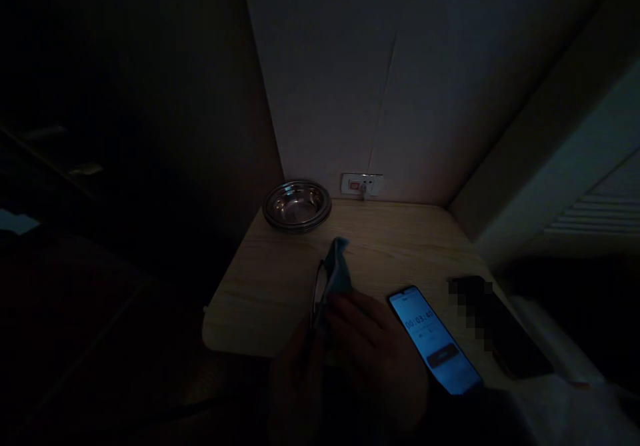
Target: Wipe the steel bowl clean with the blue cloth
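Observation:
The room is very dark. Over the front edge of a small light wooden table (260, 286), my right hand (375, 346) is closed on a light blue cloth (339, 269) that is pressed round a pair of dark-framed glasses (318, 289). My left hand (295, 379) sits just left of it and holds the glasses from below; its fingers are barely visible in the dark.
A lit phone (434, 341) showing a timer lies on the table at the right, beside a dark flat object (505, 336). A steel bowl (297, 205) stands at the back left. A wall socket (361, 184) sits behind it. White bedding (575, 393) lies at the right.

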`<state>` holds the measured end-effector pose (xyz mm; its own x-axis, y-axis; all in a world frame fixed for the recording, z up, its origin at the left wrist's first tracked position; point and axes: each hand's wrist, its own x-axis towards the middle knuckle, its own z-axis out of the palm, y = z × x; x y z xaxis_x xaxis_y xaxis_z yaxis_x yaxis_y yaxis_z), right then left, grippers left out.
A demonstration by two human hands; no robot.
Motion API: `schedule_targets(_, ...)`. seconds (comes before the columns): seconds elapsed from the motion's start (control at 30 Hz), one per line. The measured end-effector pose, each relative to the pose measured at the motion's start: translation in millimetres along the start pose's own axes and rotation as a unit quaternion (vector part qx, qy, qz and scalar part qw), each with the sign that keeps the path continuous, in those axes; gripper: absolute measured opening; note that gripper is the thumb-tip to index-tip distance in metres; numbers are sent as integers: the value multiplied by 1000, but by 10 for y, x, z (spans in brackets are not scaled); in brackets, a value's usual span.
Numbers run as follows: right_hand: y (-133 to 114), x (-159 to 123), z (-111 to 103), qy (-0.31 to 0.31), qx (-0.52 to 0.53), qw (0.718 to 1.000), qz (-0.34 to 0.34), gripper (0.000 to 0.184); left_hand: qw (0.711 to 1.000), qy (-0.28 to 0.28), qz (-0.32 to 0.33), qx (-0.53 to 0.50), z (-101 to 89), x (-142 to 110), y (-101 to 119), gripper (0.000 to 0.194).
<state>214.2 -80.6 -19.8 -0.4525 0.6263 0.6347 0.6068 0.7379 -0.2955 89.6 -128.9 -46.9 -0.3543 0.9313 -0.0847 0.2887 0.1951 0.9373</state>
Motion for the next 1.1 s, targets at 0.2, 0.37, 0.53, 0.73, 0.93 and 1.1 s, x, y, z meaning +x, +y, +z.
schedule_targets(0.2,55,11,-8,5,28,1000,2,23,1000,-5,10,5,-3,-10,-16,36)
schedule_targets(0.37,120,-19,-14,4,46,999,14,25,1000,-1,7,3,23,-8,20,41)
schedule_targets(0.53,77,-29,-10,-4,55,998,5,25,1000,-13,11,-7,24,-10,-25,38)
schedule_targets(0.73,62,41,2,1,45,999,-2,27,999,-35,28,-3,16,-1,-88,37)
schedule_targets(0.93,80,20,-24,-14,54,998,15,29,998,-39,14,43,2,-4,-55,45)
schedule_targets(1.1,63,25,-6,-3,68,998,12,27,998,-51,-8,28,-4,14,-17,46)
